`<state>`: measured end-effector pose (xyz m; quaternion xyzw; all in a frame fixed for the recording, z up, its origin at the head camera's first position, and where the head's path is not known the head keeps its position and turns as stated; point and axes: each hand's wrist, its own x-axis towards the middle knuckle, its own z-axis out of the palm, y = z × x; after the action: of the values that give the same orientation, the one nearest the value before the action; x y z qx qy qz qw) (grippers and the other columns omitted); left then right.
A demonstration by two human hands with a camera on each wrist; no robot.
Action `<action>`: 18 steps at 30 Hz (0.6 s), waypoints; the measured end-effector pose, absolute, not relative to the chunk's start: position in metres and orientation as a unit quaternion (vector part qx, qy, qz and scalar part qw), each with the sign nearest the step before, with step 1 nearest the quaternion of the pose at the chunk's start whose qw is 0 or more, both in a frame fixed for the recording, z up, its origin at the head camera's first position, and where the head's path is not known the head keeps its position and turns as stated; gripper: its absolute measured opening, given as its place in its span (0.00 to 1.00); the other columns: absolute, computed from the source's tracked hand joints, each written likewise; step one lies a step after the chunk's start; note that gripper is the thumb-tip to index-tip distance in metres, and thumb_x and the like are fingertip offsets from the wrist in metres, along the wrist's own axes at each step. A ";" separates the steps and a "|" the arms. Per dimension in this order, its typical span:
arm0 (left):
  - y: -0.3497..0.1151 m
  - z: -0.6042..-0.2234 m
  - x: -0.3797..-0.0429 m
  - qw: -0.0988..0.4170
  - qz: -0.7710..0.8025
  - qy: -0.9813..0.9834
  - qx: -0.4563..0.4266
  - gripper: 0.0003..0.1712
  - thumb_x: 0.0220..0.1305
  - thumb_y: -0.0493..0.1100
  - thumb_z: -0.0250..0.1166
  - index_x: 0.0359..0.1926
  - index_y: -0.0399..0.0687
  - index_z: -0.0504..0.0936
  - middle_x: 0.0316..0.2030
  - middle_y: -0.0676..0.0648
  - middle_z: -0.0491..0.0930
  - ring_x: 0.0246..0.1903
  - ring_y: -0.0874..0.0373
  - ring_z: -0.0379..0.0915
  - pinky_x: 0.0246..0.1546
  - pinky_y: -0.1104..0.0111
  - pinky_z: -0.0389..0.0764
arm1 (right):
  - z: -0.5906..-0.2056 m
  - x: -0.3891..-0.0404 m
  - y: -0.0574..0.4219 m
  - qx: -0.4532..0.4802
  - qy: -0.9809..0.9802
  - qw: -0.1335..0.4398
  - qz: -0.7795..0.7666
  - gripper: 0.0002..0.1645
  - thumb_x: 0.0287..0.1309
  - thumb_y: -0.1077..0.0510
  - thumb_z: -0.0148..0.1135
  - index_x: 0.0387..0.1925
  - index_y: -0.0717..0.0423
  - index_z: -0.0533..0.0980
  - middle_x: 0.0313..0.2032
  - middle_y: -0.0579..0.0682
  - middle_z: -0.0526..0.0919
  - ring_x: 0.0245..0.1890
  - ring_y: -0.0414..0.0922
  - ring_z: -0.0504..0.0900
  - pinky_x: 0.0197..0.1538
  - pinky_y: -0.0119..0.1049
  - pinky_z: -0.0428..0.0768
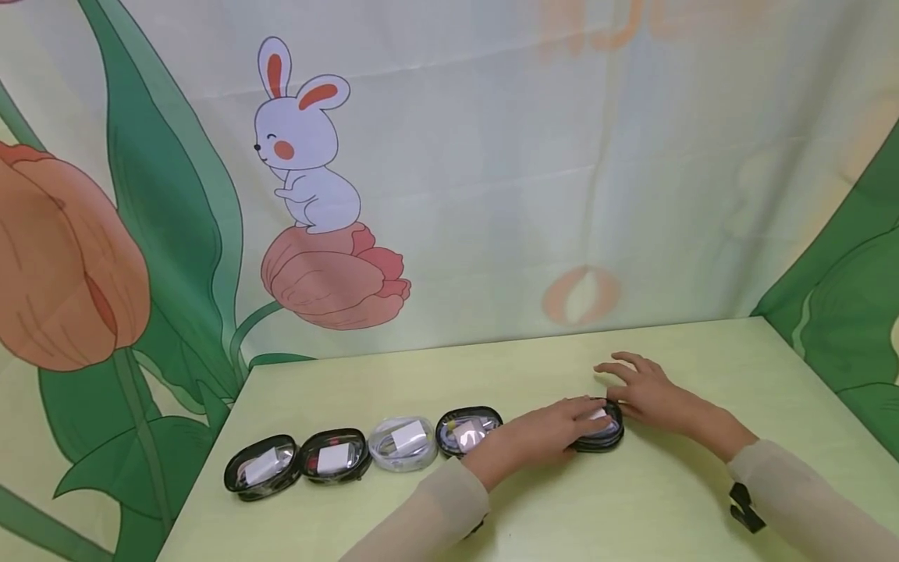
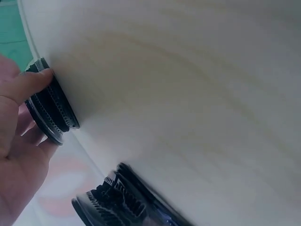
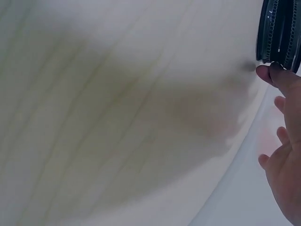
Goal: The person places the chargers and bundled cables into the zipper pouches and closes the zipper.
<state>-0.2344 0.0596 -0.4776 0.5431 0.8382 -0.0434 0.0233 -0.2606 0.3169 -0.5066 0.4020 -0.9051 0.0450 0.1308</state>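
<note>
An oval black zippered case (image 1: 600,442) with a clear top sits at the right end of a row. My left hand (image 1: 544,431) holds it from the left, fingers over its top. In the left wrist view, the thumb of the left hand (image 2: 23,113) presses the case's side (image 2: 52,106), where rows of zipper teeth show. My right hand (image 1: 656,396) is at its right end. In the right wrist view, thumb and forefinger of the right hand (image 3: 287,136) pinch at the case's zippered end (image 3: 281,33), other fingers spread; I cannot tell whether a zipper pull is between them.
To the left stand similar cases with white labels inside: a black one (image 1: 463,417) beside my left forearm, a clear white one (image 1: 403,460), and two more black ones (image 1: 334,478) (image 1: 265,488). They rest on a pale table (image 1: 548,523) against a printed cloth backdrop (image 1: 477,195).
</note>
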 end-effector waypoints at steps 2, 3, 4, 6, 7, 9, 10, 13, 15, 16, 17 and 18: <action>0.060 -0.479 -0.234 0.025 -0.051 0.840 0.539 0.39 0.72 0.49 0.65 0.79 0.56 0.60 0.78 0.46 0.54 0.76 0.54 0.52 0.73 0.69 0.58 | -0.502 -0.259 0.317 0.401 -0.904 0.137 0.048 0.13 0.52 0.62 0.77 0.28 0.41 0.81 0.64 0.57 0.74 0.65 0.70 0.65 0.53 0.73 0.70; 0.059 -0.479 -0.234 0.027 -0.054 0.841 0.538 0.39 0.72 0.51 0.64 0.79 0.57 0.59 0.79 0.47 0.54 0.76 0.53 0.52 0.73 0.69 0.58 | -0.501 -0.260 0.317 0.404 -0.902 0.144 0.051 0.14 0.50 0.62 0.78 0.26 0.40 0.81 0.65 0.58 0.73 0.66 0.71 0.65 0.54 0.73 0.69; 0.059 -0.480 -0.234 0.028 -0.057 0.841 0.537 0.39 0.73 0.53 0.63 0.79 0.57 0.59 0.79 0.47 0.53 0.76 0.53 0.52 0.73 0.68 0.58 | -0.500 -0.260 0.317 0.408 -0.898 0.152 0.054 0.15 0.48 0.62 0.80 0.24 0.40 0.81 0.66 0.58 0.73 0.66 0.72 0.64 0.54 0.74 0.68; 0.059 -0.482 -0.234 0.028 -0.060 0.842 0.536 0.38 0.75 0.56 0.59 0.79 0.57 0.58 0.79 0.47 0.52 0.76 0.52 0.53 0.73 0.67 0.59 | -0.499 -0.261 0.317 0.417 -0.892 0.165 0.056 0.16 0.45 0.61 0.82 0.23 0.39 0.81 0.67 0.59 0.71 0.67 0.72 0.62 0.55 0.75 0.66; 0.059 -0.484 -0.234 0.026 -0.063 0.842 0.535 0.38 0.76 0.57 0.58 0.80 0.57 0.57 0.79 0.47 0.52 0.76 0.52 0.53 0.73 0.67 0.58 | -0.498 -0.262 0.317 0.421 -0.889 0.170 0.055 0.16 0.43 0.60 0.83 0.22 0.39 0.81 0.68 0.58 0.71 0.67 0.72 0.61 0.55 0.76 0.65; 0.058 -0.485 -0.235 0.020 -0.064 0.843 0.534 0.37 0.77 0.58 0.56 0.80 0.57 0.57 0.79 0.47 0.52 0.76 0.53 0.52 0.73 0.68 0.58 | -0.498 -0.263 0.316 0.427 -0.886 0.175 0.053 0.15 0.42 0.59 0.83 0.23 0.38 0.82 0.70 0.58 0.69 0.68 0.73 0.60 0.56 0.77 0.64; 0.058 -0.486 -0.235 0.017 -0.061 0.842 0.535 0.36 0.77 0.58 0.55 0.80 0.57 0.57 0.79 0.47 0.52 0.76 0.53 0.52 0.73 0.68 0.58 | -0.497 -0.263 0.317 0.427 -0.885 0.175 0.052 0.15 0.41 0.59 0.84 0.23 0.38 0.83 0.71 0.58 0.68 0.68 0.74 0.59 0.55 0.78 0.63; 0.056 -0.488 -0.235 0.011 -0.048 0.840 0.540 0.35 0.77 0.55 0.56 0.79 0.57 0.58 0.79 0.49 0.53 0.76 0.54 0.53 0.72 0.69 0.60 | -0.497 -0.260 0.320 0.420 -0.889 0.174 0.054 0.15 0.39 0.58 0.84 0.23 0.36 0.84 0.72 0.58 0.66 0.68 0.75 0.58 0.55 0.78 0.62; 0.053 -0.487 -0.234 0.011 -0.036 0.838 0.544 0.35 0.76 0.52 0.58 0.79 0.57 0.60 0.79 0.50 0.53 0.76 0.55 0.55 0.70 0.69 0.63 | -0.497 -0.257 0.323 0.416 -0.891 0.174 0.059 0.16 0.38 0.58 0.84 0.23 0.35 0.84 0.72 0.58 0.65 0.68 0.76 0.58 0.55 0.77 0.62; 0.052 -0.487 -0.234 0.012 -0.031 0.838 0.545 0.35 0.76 0.51 0.59 0.78 0.58 0.60 0.79 0.51 0.54 0.75 0.55 0.56 0.69 0.69 0.65 | -0.497 -0.254 0.325 0.415 -0.891 0.174 0.061 0.16 0.37 0.58 0.85 0.23 0.34 0.84 0.72 0.59 0.65 0.67 0.76 0.58 0.54 0.76 0.62; 0.052 -0.487 -0.234 0.012 -0.027 0.838 0.545 0.35 0.75 0.50 0.60 0.78 0.58 0.61 0.79 0.51 0.54 0.74 0.55 0.58 0.68 0.69 0.67 | -0.496 -0.252 0.326 0.415 -0.890 0.177 0.065 0.16 0.36 0.57 0.85 0.23 0.35 0.84 0.71 0.59 0.66 0.67 0.76 0.59 0.54 0.76 0.62; 0.051 -0.485 -0.234 0.012 -0.024 0.839 0.544 0.35 0.75 0.48 0.62 0.78 0.58 0.61 0.79 0.51 0.55 0.73 0.55 0.60 0.67 0.69 0.69 | -0.496 -0.250 0.327 0.415 -0.890 0.176 0.069 0.16 0.36 0.57 0.85 0.23 0.35 0.84 0.71 0.59 0.66 0.67 0.76 0.59 0.54 0.75 0.63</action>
<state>-0.2343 0.0512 -0.4852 0.5440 0.8387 -0.0241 0.0124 -0.2501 0.3268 -0.4957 0.4146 -0.8901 0.0690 0.1763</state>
